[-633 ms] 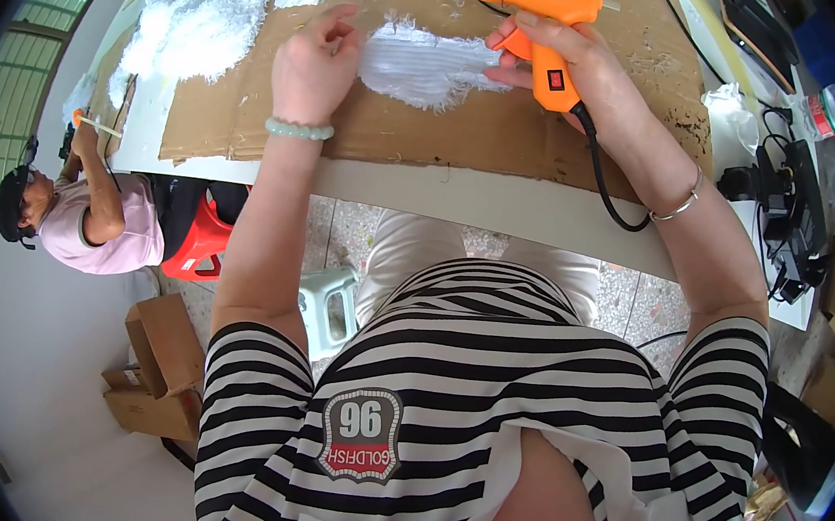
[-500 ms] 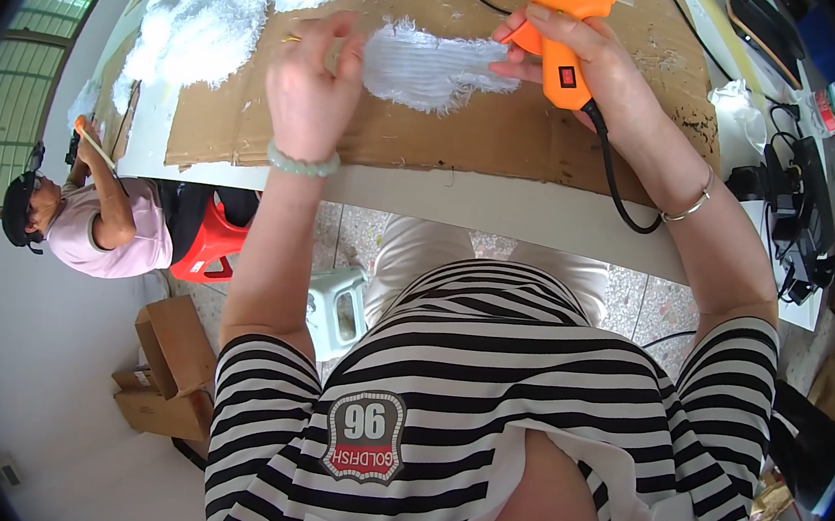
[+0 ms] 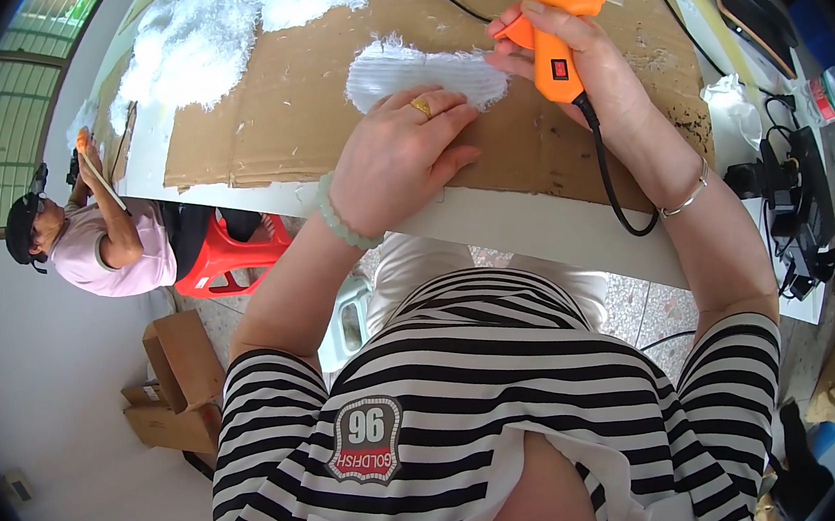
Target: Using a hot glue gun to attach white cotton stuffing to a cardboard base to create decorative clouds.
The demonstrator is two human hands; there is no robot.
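My right hand (image 3: 597, 67) is wrapped round the handle of an orange hot glue gun (image 3: 559, 48), fingers by its trigger. The gun's body reaches past the top edge of the picture, over the cardboard. A white ribbed piece of fabric with frayed edges (image 3: 421, 65) lies on the cardboard sheet (image 3: 279, 137), left of the gun. My left hand (image 3: 403, 154) rests on the fabric's near edge with its fingers stretched out and the thumb apart. Those fingers cover part of that edge.
Fluffy white fabric pieces (image 3: 192, 48) are heaped at the back left. The gun's black cord (image 3: 607, 173) loops beside my right wrist. Black adapters and cables (image 3: 794, 211), a crumpled white tissue (image 3: 734, 105) and a plastic bottle (image 3: 831, 94) lie at right. Another person (image 3: 103, 240) sits at left.
My left hand has come down and to the right, from above the cardboard's left part onto the near edge of the fabric. The right hand keeps its hold on the glue gun.
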